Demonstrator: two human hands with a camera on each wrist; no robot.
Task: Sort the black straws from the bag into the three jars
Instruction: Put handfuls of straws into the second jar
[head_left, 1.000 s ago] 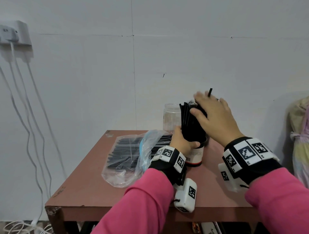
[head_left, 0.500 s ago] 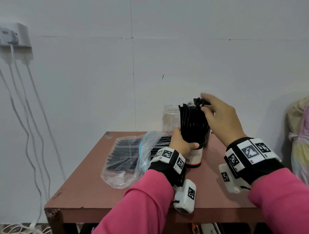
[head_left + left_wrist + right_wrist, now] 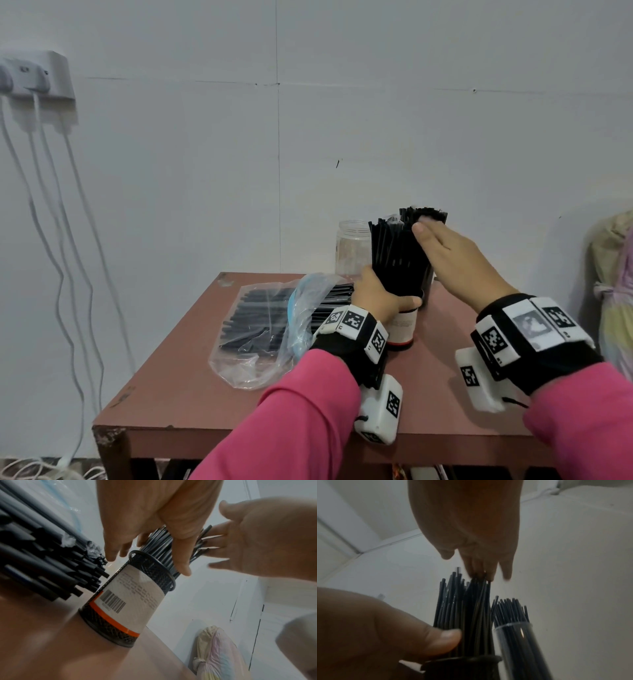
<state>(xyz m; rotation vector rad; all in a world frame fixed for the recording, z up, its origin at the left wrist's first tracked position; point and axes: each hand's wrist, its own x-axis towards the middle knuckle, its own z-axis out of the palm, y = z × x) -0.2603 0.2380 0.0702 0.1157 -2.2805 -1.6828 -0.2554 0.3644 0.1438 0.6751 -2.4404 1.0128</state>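
A black mesh jar point(image 3: 402, 329) with a white label stands mid-table, with a bundle of black straws point(image 3: 394, 253) upright in it. My left hand point(image 3: 376, 298) grips the bundle just above the jar's rim point(image 3: 154, 566). With straight fingers, my right hand point(image 3: 448, 250) touches the straw tops point(image 3: 477, 577) from the right. The clear plastic bag point(image 3: 260, 329) of black straws lies on the left. An empty clear jar point(image 3: 351, 246) stands behind. A second clear jar point(image 3: 513, 639) holding straws stands right beside the mesh jar, hidden in the head view.
The brown table point(image 3: 191, 377) stands against a white wall. A wall socket point(image 3: 37, 78) with hanging white cables is at far left. A pale cloth bundle point(image 3: 613, 291) sits off the table's right side.
My right hand slid from over the bundle's top toward its right side and its fingers straightened. The straw that stuck up now sits level. My left hand kept its grip.
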